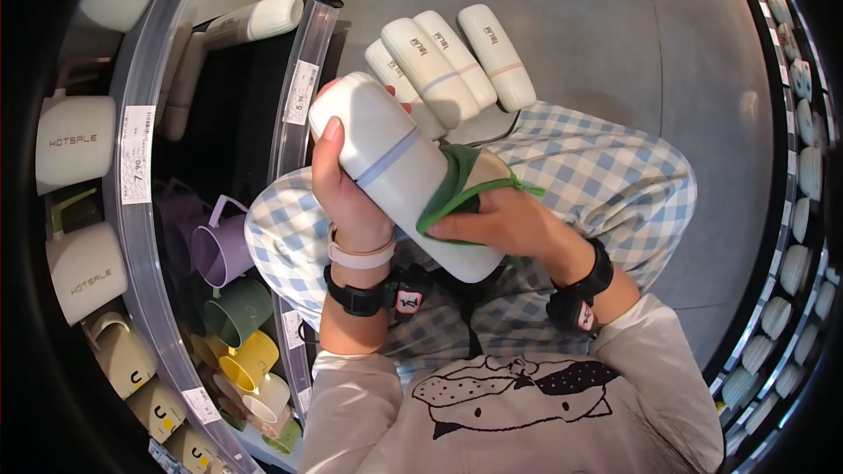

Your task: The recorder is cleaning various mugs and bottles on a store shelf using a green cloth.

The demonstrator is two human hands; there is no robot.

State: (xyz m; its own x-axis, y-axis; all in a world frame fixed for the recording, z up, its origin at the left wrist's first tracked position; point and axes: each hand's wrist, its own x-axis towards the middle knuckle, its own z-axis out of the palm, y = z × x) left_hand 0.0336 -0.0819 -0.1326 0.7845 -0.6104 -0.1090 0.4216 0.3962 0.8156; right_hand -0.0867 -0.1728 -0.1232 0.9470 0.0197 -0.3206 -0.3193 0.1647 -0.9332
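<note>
My left hand [332, 177] is wrapped round the upper end of a white capsule-shaped case [399, 177] with a lavender band, held tilted above my lap. A green cloth [455, 177] lies against the lower part of the case. My right hand [505, 221] grips this cloth and presses it to the side of the case, thumb on top; some of its fingers are hidden by the cloth. Beyond my knees lie several similar white cases [425, 63], side by side, one with a peach band [498, 57] set slightly apart at the right.
On the left, a shelf [290, 123] with a clear front strip bears another white case [263, 19], a purple mug [224, 250] and a yellow mug [250, 360]. White mugs [77, 145] stand on the level above. Grey floor [606, 44] stretches to a right-hand shelf of pale items [795, 268].
</note>
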